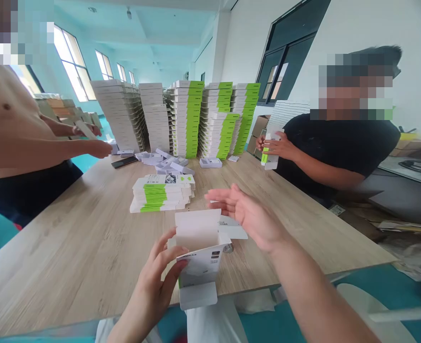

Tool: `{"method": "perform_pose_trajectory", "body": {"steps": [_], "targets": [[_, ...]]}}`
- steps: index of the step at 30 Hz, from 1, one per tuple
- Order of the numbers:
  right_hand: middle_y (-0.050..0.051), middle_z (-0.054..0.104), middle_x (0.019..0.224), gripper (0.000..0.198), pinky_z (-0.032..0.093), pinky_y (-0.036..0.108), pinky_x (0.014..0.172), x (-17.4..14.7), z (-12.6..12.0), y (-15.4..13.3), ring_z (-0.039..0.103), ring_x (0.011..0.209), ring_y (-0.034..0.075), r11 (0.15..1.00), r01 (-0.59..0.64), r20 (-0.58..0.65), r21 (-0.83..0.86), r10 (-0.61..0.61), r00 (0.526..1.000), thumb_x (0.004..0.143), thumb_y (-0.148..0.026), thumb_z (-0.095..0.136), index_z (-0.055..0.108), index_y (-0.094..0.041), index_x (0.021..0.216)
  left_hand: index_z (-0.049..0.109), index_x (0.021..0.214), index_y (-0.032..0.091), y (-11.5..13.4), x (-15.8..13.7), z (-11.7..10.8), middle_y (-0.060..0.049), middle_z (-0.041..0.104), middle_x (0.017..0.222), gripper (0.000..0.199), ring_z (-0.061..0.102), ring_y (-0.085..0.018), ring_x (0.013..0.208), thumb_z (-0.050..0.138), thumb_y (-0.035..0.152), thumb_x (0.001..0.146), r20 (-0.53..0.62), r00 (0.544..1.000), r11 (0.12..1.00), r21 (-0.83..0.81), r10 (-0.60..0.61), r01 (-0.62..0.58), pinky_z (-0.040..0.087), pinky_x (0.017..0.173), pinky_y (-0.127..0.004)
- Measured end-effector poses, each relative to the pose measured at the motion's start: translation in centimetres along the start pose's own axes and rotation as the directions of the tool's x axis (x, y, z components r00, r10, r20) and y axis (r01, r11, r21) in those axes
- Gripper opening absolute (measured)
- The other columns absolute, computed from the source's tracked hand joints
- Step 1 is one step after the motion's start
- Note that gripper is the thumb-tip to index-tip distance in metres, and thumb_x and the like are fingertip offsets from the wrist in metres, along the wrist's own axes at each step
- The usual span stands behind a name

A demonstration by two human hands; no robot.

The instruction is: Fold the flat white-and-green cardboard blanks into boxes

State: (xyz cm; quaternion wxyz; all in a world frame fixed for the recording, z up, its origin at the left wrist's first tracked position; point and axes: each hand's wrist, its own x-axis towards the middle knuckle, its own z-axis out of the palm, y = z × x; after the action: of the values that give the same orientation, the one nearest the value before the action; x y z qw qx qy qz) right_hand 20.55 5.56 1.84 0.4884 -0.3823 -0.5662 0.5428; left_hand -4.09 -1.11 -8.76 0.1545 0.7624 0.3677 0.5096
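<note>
In front of me an unfolded white carton stands near the table's front edge, its top and bottom flaps hanging open. My left hand grips its left side, thumb on the near face and fingers behind. Just past the carton's upper right, my right hand is held with fingers stretched out, nothing in it. A printed white piece lies behind the carton, below that hand; whether it is one of the carton's flaps I cannot tell. Beyond lies a pile of flattened white and green cartons.
Tall stacks of white and green boxes line the table's far side. Several white trays and a dark phone lie before them. A person on the right holds a carton; another person stands at the left edge.
</note>
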Motion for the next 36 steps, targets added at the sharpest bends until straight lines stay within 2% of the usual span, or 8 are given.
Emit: {"method": "perform_pose_trajectory", "body": {"steps": [3, 7, 9, 14, 19, 27, 31, 36], "targets": [[0.008, 0.083, 0.104, 0.053, 0.062, 0.036, 0.077, 2.6, 0.8, -4.2, 0.078, 0.094, 0.025, 0.963, -0.140, 0.363, -0.231, 0.218, 0.906, 0.088, -0.069, 0.065, 0.084, -0.021, 0.100, 0.063, 0.124, 0.030, 0.0, -0.1, -0.1, -0.014, 0.062, 0.145, 0.038, 0.060, -0.025, 0.137, 0.055, 0.004, 0.097, 0.012, 0.996, 0.995, 0.056, 0.088, -0.088, 0.060, 0.100, -0.036], [-0.001, 0.081, 0.084, 0.035, 0.056, 0.024, 0.062, 3.5, 2.2, -6.8, 0.072, 0.073, 0.016, 0.883, -0.016, 0.635, -0.468, 0.349, 0.689, 0.078, -0.055, 0.081, 0.084, -0.022, 0.088, 0.063, 0.120, 0.030, 0.7, -0.2, 0.4, -0.014, 0.056, 0.148, 0.037, 0.059, -0.025, 0.136, 0.052, 0.002, 0.098, -0.029, 0.998, 0.997, 0.059, 0.060, -0.058, 0.060, 0.099, -0.037], [-0.002, 0.079, 0.081, 0.035, 0.054, 0.022, 0.061, 3.3, 2.4, -7.0, 0.070, 0.072, 0.014, 0.853, 0.017, 0.655, -0.521, 0.387, 0.649, 0.078, -0.055, 0.081, 0.083, -0.021, 0.087, 0.064, 0.115, 0.029, 1.1, -0.3, 0.7, -0.015, 0.055, 0.149, 0.034, 0.059, -0.026, 0.136, 0.047, 0.004, 0.100, -0.071, 0.997, 0.999, 0.040, 0.040, -0.037, 0.058, 0.100, -0.040], [0.006, 0.081, 0.099, 0.058, 0.053, 0.023, 0.057, 3.0, 2.0, -6.6, 0.074, 0.081, 0.018, 0.846, -0.110, 0.573, -0.521, 0.443, 0.690, 0.097, -0.066, 0.051, 0.083, -0.018, 0.103, 0.062, 0.115, 0.028, 1.9, -0.2, 1.4, -0.019, 0.048, 0.155, 0.033, 0.065, -0.026, 0.126, 0.043, 0.004, 0.101, -0.110, 0.991, 0.998, 0.001, 0.070, -0.070, 0.061, 0.091, -0.039], [0.003, 0.070, 0.138, 0.036, 0.052, 0.023, 0.093, 2.9, 2.5, -6.5, 0.066, 0.123, 0.019, 0.711, 0.018, 0.610, -0.703, 0.590, 0.529, 0.104, -0.035, 0.051, 0.076, -0.020, 0.125, 0.062, 0.113, 0.022, 1.9, -0.3, 1.3, -0.022, 0.046, 0.156, 0.035, 0.062, -0.027, 0.131, 0.043, -0.004, 0.099, -0.110, 0.984, 0.990, -0.017, 0.138, -0.140, 0.060, 0.089, -0.036], [0.005, 0.068, 0.139, 0.051, 0.043, 0.024, 0.105, 1.7, 2.1, -7.6, 0.058, 0.133, 0.022, 0.759, -0.017, 0.617, -0.651, 0.542, 0.571, 0.100, -0.056, 0.054, 0.070, -0.020, 0.132, 0.062, 0.116, 0.022, 1.9, -0.4, 0.8, -0.019, 0.041, 0.161, 0.036, 0.072, -0.013, 0.094, 0.048, -0.005, 0.098, -0.061, 0.992, 0.993, -0.023, 0.115, -0.116, 0.059, 0.077, -0.027], [0.002, 0.073, 0.104, 0.036, 0.047, 0.022, 0.075, 1.8, 2.7, -7.3, 0.065, 0.091, 0.016, 0.725, 0.021, 0.616, -0.688, 0.569, 0.544, 0.098, -0.049, 0.059, 0.073, -0.018, 0.110, 0.061, 0.121, 0.024, 1.2, -0.3, 0.4, -0.017, 0.035, 0.165, 0.038, 0.069, -0.010, 0.083, 0.050, -0.003, 0.098, -0.015, 0.984, 0.984, 0.021, 0.179, -0.179, 0.060, 0.076, -0.028], [-0.008, 0.043, 0.058, 0.035, 0.026, 0.025, 0.050, 1.5, 3.7, -5.8, 0.038, 0.054, 0.009, 0.589, 0.040, 0.457, -0.807, 0.581, 0.674, 0.098, -0.035, 0.061, 0.051, -0.020, 0.067, 0.061, 0.125, 0.027, 0.4, -0.4, 0.1, -0.014, 0.036, 0.163, 0.042, 0.070, -0.015, 0.097, 0.048, -0.002, 0.098, 0.015, 0.974, 0.971, 0.080, 0.225, -0.225, 0.063, 0.089, -0.036]]}}
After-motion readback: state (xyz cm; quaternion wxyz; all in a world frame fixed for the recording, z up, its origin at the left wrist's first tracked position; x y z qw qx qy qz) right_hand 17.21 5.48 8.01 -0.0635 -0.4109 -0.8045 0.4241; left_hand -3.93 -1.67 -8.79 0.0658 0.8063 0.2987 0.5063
